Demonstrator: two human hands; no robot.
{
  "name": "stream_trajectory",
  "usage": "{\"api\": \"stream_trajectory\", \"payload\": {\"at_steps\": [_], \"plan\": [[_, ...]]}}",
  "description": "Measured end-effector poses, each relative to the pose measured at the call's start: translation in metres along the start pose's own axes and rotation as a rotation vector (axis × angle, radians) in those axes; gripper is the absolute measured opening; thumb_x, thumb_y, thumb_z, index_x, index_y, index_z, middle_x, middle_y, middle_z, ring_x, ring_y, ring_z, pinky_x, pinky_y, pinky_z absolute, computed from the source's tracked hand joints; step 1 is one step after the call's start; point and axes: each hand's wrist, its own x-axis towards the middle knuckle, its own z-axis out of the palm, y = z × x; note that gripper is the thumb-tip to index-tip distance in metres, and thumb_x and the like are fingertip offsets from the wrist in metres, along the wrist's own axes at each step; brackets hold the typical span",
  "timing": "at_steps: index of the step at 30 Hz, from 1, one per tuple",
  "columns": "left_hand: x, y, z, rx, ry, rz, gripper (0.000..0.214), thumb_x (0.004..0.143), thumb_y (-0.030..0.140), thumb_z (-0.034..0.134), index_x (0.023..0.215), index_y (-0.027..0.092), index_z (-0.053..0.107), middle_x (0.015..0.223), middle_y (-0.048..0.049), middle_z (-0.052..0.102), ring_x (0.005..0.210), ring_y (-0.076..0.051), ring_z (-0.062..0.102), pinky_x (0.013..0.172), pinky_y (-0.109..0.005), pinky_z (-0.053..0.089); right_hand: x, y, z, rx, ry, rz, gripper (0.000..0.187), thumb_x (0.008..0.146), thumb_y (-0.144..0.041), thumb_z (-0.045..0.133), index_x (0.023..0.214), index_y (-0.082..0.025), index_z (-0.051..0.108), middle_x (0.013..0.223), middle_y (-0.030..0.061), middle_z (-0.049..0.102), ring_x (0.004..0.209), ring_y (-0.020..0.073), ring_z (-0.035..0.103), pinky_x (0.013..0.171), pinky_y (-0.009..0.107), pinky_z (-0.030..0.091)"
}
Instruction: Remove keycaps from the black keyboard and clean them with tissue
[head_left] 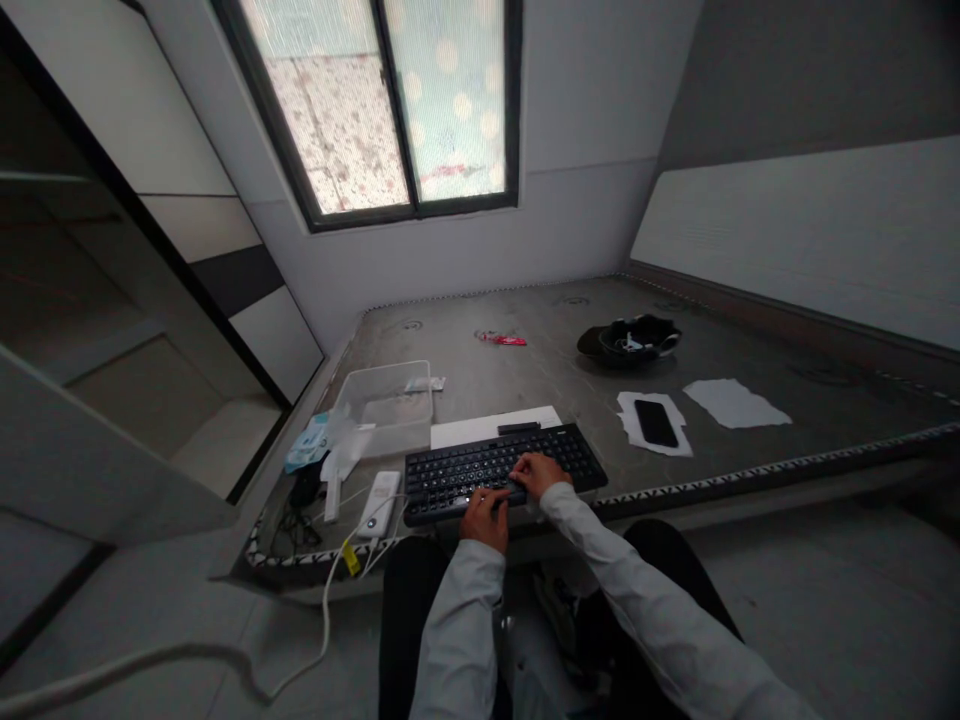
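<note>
A black keyboard (442, 475) lies near the front edge of the grey-covered surface, with small bright spots among its keys. At its front edge, my left hand (486, 520) has thumb and forefinger bent toward each other; whatever they hold is too small to make out. Over the right-middle keys, my right hand (541, 472) is closed in a pinch, its fingertips down against the keyboard and hiding what is between them. Behind the keyboard is a white sheet (469, 428) with a dark, narrow bar (518, 428) by it.
A clear plastic box (386, 440) stands left, beside a blue-and-white packet (306, 445). A white power strip (380, 505) with cables lies left of the keyboard. Rightward are a phone (655, 423) on paper, another paper piece (736, 403) and a dark cap (630, 341). A red item (510, 341) lies farther back.
</note>
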Motion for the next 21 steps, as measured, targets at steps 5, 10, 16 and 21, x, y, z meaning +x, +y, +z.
{"api": "stream_trajectory", "payload": {"at_steps": [5, 10, 16, 21], "plan": [[-0.003, -0.004, 0.000, -0.013, -0.022, -0.024, 0.021, 0.081, 0.014, 0.053, 0.092, 0.023, 0.068, 0.090, -0.0019, 0.062, 0.085, -0.013, 0.060, 0.079, -0.027, 0.050, -0.003, 0.005, -0.003, 0.097, 0.096, -0.026, 0.013, 0.075, -0.035, 0.063, 0.080, -0.025, 0.069, 0.080, 0.0001, 0.068, 0.076, 0.0157, 0.062, 0.067, 0.025, 0.043], [-0.002, -0.005, -0.005, -0.009, -0.036, -0.054, 0.020, 0.081, 0.014, 0.052, 0.091, 0.023, 0.068, 0.091, -0.0021, 0.062, 0.085, -0.013, 0.060, 0.078, -0.027, 0.050, 0.000, 0.003, 0.001, 0.018, 0.052, -0.016, 0.010, 0.071, -0.034, 0.067, 0.072, -0.024, 0.068, 0.082, 0.0003, 0.069, 0.079, 0.0173, 0.063, 0.067, 0.026, 0.042], [0.003, 0.000, -0.006, -0.016, -0.006, -0.060, 0.019, 0.082, 0.019, 0.052, 0.092, 0.023, 0.067, 0.090, -0.0031, 0.063, 0.085, -0.014, 0.061, 0.079, -0.028, 0.050, 0.003, 0.002, -0.004, 0.014, 0.001, -0.009, 0.009, 0.071, -0.034, 0.067, 0.072, -0.025, 0.066, 0.081, 0.0003, 0.068, 0.079, 0.0182, 0.062, 0.069, 0.028, 0.043], [0.006, 0.014, -0.004, -0.202, -0.050, -0.203, 0.030, 0.085, 0.034, 0.050, 0.109, 0.020, 0.061, 0.097, -0.0051, 0.068, 0.073, -0.013, 0.063, 0.064, -0.024, 0.052, -0.006, 0.000, -0.013, 0.486, -0.016, -0.248, 0.026, 0.076, -0.025, 0.056, 0.102, -0.022, 0.058, 0.094, 0.0034, 0.065, 0.090, 0.0177, 0.061, 0.084, 0.031, 0.045]]}}
